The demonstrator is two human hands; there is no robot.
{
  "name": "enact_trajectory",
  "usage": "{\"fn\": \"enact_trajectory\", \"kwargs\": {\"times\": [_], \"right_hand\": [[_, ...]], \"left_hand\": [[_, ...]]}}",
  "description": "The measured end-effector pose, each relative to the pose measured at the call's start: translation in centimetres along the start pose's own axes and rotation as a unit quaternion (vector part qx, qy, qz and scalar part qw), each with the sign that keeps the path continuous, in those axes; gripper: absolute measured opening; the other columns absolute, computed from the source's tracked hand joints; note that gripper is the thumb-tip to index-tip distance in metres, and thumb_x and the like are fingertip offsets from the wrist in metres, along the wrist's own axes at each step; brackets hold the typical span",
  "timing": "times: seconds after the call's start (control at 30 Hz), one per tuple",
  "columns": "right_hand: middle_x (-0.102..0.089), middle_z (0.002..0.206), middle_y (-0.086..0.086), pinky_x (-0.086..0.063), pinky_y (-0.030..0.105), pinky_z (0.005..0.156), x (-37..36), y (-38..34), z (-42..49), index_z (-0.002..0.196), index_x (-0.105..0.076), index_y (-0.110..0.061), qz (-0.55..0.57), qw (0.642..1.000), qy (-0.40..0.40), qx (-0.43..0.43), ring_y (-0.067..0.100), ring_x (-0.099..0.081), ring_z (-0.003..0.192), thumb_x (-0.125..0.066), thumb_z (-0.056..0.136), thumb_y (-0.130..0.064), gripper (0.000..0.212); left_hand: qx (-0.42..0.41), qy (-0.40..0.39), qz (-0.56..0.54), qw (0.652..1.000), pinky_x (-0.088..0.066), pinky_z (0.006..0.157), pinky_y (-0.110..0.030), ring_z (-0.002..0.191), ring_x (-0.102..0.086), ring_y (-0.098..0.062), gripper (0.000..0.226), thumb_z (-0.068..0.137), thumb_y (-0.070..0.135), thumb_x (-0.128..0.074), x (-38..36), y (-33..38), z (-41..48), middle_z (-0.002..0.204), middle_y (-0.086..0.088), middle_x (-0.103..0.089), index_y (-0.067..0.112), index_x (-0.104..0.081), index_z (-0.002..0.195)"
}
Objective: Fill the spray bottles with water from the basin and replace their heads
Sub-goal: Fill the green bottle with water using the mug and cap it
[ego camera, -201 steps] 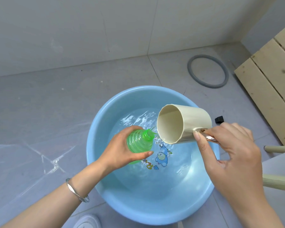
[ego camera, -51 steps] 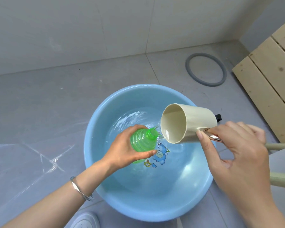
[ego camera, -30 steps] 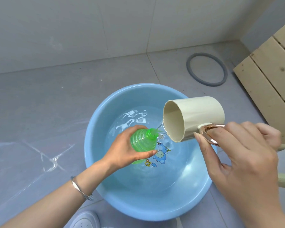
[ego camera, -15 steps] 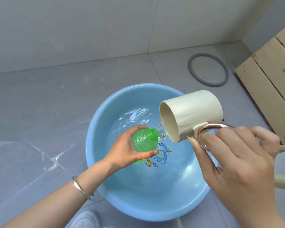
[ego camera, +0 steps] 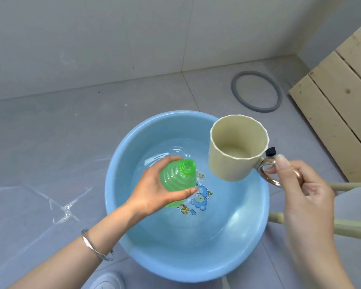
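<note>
My left fingers (ego camera: 169, 159) wrap the green spray bottle (ego camera: 176, 179), its neck open, held over the water in the blue basin (ego camera: 121, 155). My right fingers (ego camera: 280, 163) pinch the handle of the cream cup (ego camera: 236, 151), mouth up, just beside the bottle. Beyond, a grey ring (ego camera: 256, 110) lies on the floor.

A slim silver bangle (ego camera: 91, 247), smooth and shiny, circles the wrist behind the left grip (ego camera: 152, 195). Both forearms are bare up to the picture's edge. The right grip (ego camera: 304, 197) has long, rounded nails with a pale natural gloss. The toe of a white shoe (ego camera: 107, 281) shows at the bottom.
</note>
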State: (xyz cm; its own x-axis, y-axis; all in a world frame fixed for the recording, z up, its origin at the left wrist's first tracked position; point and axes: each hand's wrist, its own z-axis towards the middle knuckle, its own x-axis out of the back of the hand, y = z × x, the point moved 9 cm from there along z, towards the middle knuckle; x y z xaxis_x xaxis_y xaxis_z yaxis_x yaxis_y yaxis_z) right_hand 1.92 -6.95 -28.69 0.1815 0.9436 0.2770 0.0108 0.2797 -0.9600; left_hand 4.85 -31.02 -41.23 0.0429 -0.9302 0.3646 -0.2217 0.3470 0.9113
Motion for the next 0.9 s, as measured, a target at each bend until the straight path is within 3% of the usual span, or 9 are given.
{"fn": "enact_trajectory", "kwargs": {"times": [0.1,0.23,0.33,0.43,0.53,0.67,0.8,0.9], "right_hand": [[-0.064,0.067,-0.013,-0.038,0.012,0.068,0.6,1.0,-0.1,0.063,-0.061,-0.019,0.115,0.989,0.010,-0.088,-0.002,-0.052,0.064,-0.056,0.077,-0.043,0.028],[-0.063,0.063,-0.014,-0.040,0.006,0.065,2.0,-2.6,-0.6,0.068,-0.059,-0.015,0.173,0.983,0.016,-0.067,-0.003,-0.053,0.061,-0.055,0.076,-0.041,0.027],[-0.065,0.068,-0.011,-0.041,0.013,0.074,3.7,-6.7,-1.3,0.062,-0.066,-0.022,0.185,0.982,0.008,-0.044,-0.001,-0.056,0.066,-0.057,0.072,-0.045,0.027],[-0.063,0.070,-0.008,-0.046,0.027,0.078,6.5,-10.4,-2.2,0.065,-0.065,-0.019,0.180,0.983,0.025,-0.033,0.001,-0.054,0.069,-0.057,0.077,-0.045,0.030],[-0.053,0.068,-0.004,-0.047,0.011,0.057,10.2,-13.8,-2.9,0.066,-0.062,-0.015,0.170,0.983,0.062,-0.016,0.008,-0.044,0.068,-0.054,0.081,-0.042,0.032],[-0.054,0.062,-0.013,-0.035,0.019,0.070,15.4,-15.5,-3.2,0.069,-0.061,-0.014,0.106,0.989,0.101,0.015,0.004,-0.043,0.064,-0.051,0.093,-0.034,0.033],[-0.059,0.065,-0.017,-0.034,0.020,0.072,20.9,-14.1,-3.7,0.070,-0.058,-0.012,0.077,0.984,0.161,0.007,-0.005,-0.046,0.063,-0.050,0.097,-0.029,0.032],[-0.058,0.068,-0.014,-0.032,0.019,0.072,23.7,-12.4,-3.6,0.072,-0.058,-0.010,0.079,0.979,0.186,-0.011,0.000,-0.045,0.066,-0.050,0.097,-0.027,0.030]], "left_hand": [[-0.003,0.018,-0.015,1.000,-0.035,0.099,-0.010,0.115,-0.052,0.009,0.068,0.049,0.066,-0.081,1.0,1.8,0.1,0.114,0.029,-0.061,0.048,-0.057,0.110],[-0.025,0.024,-0.047,0.998,-0.046,0.093,-0.022,0.104,-0.061,0.003,0.064,0.051,0.061,-0.080,2.4,6.0,-0.2,0.105,0.024,-0.067,0.043,-0.059,0.108],[-0.053,0.022,-0.061,0.997,-0.047,0.081,-0.010,0.094,-0.063,0.006,0.055,0.050,0.058,-0.082,3.5,11.0,-0.8,0.097,0.027,-0.068,0.054,-0.059,0.099],[-0.078,0.003,-0.080,0.994,-0.047,0.075,-0.008,0.088,-0.065,0.004,0.052,0.054,0.055,-0.088,4.2,16.4,-1.9,0.094,0.023,-0.070,0.049,-0.062,0.099],[-0.099,-0.015,-0.110,0.989,-0.048,0.071,-0.011,0.083,-0.068,-0.001,0.049,0.059,0.044,-0.088,4.5,21.5,-3.4,0.091,0.014,-0.072,0.034,-0.064,0.101],[-0.122,-0.025,-0.132,0.983,-0.049,0.072,-0.016,0.082,-0.069,-0.005,0.049,0.056,0.044,-0.084,4.5,27.0,-5.2,0.090,0.009,-0.073,0.032,-0.066,0.100],[-0.138,-0.040,-0.147,0.979,-0.049,0.074,-0.022,0.082,-0.070,-0.007,0.050,0.053,0.050,-0.082,3.5,31.6,-7.1,0.088,0.010,-0.074,0.033,-0.066,0.097],[-0.153,-0.058,-0.149,0.975,-0.050,0.076,-0.023,0.084,-0.070,-0.007,0.049,0.055,0.049,-0.082,2.3,34.5,-8.4,0.089,0.010,-0.074,0.034,-0.066,0.098]]}}
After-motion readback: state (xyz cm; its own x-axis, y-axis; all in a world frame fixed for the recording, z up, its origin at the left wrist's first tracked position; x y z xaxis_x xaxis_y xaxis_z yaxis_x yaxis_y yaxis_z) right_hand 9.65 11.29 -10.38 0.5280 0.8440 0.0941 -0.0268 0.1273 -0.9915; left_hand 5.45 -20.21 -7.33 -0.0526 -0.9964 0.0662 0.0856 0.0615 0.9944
